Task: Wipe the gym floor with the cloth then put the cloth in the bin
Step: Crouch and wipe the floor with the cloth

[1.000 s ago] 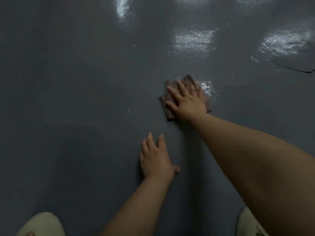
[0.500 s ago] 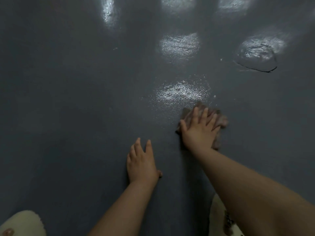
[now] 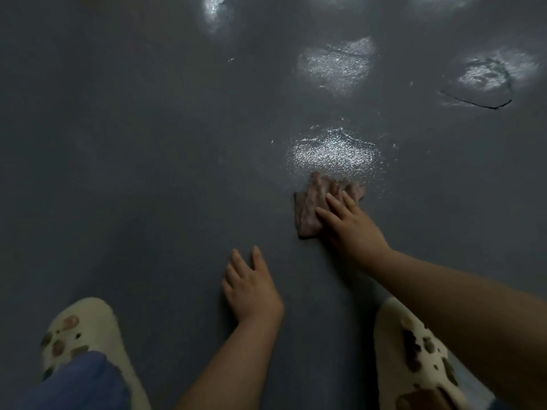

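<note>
Soft, brownish-pink fabric is what the cloth [image 3: 313, 208] appears to be made of, and it is judged to be light, limp and easily bunched, so that it will fold under any sideways push rather than slide as one piece. If damp, it may be expected to cling a little to the floor [image 3: 148, 173]. For wiping, it is best pressed flat from above, as is being done; for lifting towards the bin, which is not in view, a pinch at the gathered middle or at one free corner should be enough, since no stiffness has to be overcome.

The cloth is seen crumpled and partly folded, with a darker flat corner showing at its left edge and a ruffled, paler ridge along its far side. It lies on the dark grey floor just below a bright, speckled patch of reflected light [image 3: 331, 152], which may be wet.

The right hand [image 3: 352, 226] is laid on the near right part of the cloth, its fingers [image 3: 328, 216] extended and spread, pressing down rather than curling round it. The left hand [image 3: 251, 285] rests flat on the floor nearer the body, well apart from the cloth, its fingers straight and holding nothing. Two cream, dark-spotted slippers [image 3: 85, 329] are visible at the lower corners.
</note>
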A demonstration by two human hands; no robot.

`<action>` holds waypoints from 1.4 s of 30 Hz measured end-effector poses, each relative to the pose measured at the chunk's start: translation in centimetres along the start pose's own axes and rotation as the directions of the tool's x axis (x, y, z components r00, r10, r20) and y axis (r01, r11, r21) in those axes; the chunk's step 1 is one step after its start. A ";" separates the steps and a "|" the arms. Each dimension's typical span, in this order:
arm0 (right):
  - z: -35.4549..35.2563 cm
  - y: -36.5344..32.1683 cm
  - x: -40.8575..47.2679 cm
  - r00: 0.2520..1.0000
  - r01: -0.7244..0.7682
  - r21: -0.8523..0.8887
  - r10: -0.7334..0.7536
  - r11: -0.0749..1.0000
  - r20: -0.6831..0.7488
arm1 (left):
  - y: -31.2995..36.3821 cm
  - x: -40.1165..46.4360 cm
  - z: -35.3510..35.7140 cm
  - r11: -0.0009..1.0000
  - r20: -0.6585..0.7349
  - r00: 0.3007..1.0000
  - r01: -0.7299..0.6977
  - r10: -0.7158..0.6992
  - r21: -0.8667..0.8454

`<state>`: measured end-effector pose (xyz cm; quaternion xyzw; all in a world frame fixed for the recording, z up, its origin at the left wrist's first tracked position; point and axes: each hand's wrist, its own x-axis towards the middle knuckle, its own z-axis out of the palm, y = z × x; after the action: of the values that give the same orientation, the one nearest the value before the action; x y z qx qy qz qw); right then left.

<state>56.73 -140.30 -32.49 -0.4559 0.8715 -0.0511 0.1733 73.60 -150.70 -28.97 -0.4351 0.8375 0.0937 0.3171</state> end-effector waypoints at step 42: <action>-0.3 7.4 -5.9 0.660 -0.749 0.170 0.743 0.640 0.108 | 4.7 -3.8 1.1 0.971 -0.024 0.975 -0.224 0.222 -0.085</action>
<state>53.91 -131.24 -32.51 -0.0372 0.9694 -0.0560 0.2360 71.96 -144.81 -28.08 -0.3524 0.8784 0.1618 0.2793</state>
